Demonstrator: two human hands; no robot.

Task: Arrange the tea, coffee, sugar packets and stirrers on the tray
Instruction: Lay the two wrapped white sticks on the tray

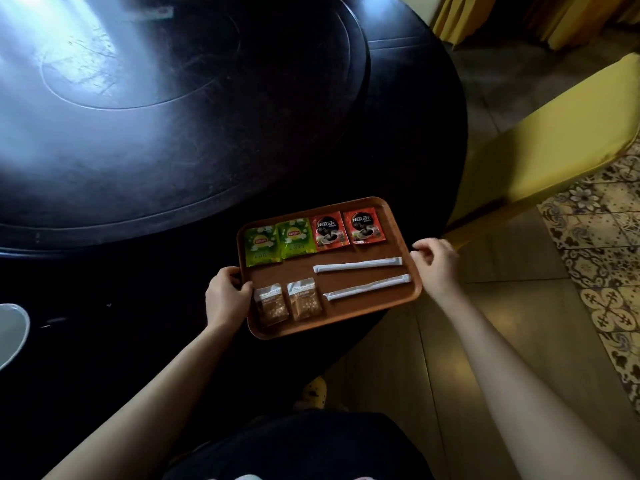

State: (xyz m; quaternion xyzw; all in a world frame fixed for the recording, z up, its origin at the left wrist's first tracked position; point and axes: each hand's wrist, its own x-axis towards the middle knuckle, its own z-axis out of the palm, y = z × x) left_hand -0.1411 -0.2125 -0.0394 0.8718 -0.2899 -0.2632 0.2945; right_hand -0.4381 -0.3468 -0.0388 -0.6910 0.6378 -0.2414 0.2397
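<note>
Left hand (227,296) grips tray (346,315) edge; right hand (434,263) fingers loosely curled beside it.

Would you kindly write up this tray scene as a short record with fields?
surface: dark round table
tray: brown, at the table's near edge
back row: two green tea packets, two red coffee packets
front left: two sugar packets
front right: two wrapped stirrers, roughly parallel
left hand: gripping the tray's left rim
right hand: at the tray's right rim, grip unclear

Dark round table (173,150), yellow chair (540,143)
</note>
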